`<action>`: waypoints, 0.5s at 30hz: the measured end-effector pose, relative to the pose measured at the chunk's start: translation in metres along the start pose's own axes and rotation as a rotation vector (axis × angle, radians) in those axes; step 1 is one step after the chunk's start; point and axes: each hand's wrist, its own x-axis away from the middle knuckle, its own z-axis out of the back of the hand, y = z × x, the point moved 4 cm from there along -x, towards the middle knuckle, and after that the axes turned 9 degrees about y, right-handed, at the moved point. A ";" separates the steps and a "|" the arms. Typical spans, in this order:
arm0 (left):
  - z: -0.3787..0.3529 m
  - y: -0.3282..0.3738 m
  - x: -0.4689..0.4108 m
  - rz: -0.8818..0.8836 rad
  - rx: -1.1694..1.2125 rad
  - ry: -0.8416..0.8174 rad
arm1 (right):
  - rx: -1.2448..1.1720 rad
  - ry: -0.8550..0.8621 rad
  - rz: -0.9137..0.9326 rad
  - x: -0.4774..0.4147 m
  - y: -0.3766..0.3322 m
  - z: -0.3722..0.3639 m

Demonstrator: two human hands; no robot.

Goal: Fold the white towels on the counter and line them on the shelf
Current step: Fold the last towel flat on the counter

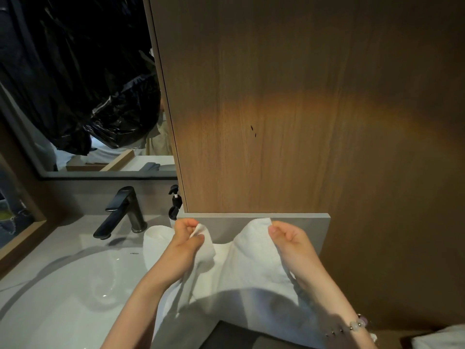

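Along the bottom edge, centre: a dark flat surface, partly covered by the hanging end of the white towel. Lower right corner: something pale and soft-looking, cut off by the frame. Just above it, a beaded bracelet on the right wrist. Lower left: white sink set in the grey counter.

Mid-frame: towel lifted and spread between both hands, sagging in the middle. Left hand curled, pinching one upper corner between thumb and fingertips. Right hand curled too, gripping the other upper corner. More white cloth just left of the left hand; same towel or another, cannot tell.

Behind the hands: grey ledge. Left of it, black faucet and dark soap dispenser. Upper right: broad wooden panel. Upper left: mirror filled with crumpled black plastic.
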 end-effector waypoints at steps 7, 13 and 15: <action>-0.016 0.004 0.009 -0.123 -0.009 0.358 | 0.058 0.036 -0.055 0.008 0.016 -0.028; -0.029 0.014 0.025 -0.122 -0.014 0.514 | 0.054 0.015 -0.106 0.017 0.018 -0.046; -0.034 0.014 0.027 -0.099 -0.041 0.502 | 0.009 0.044 -0.139 0.020 0.017 -0.050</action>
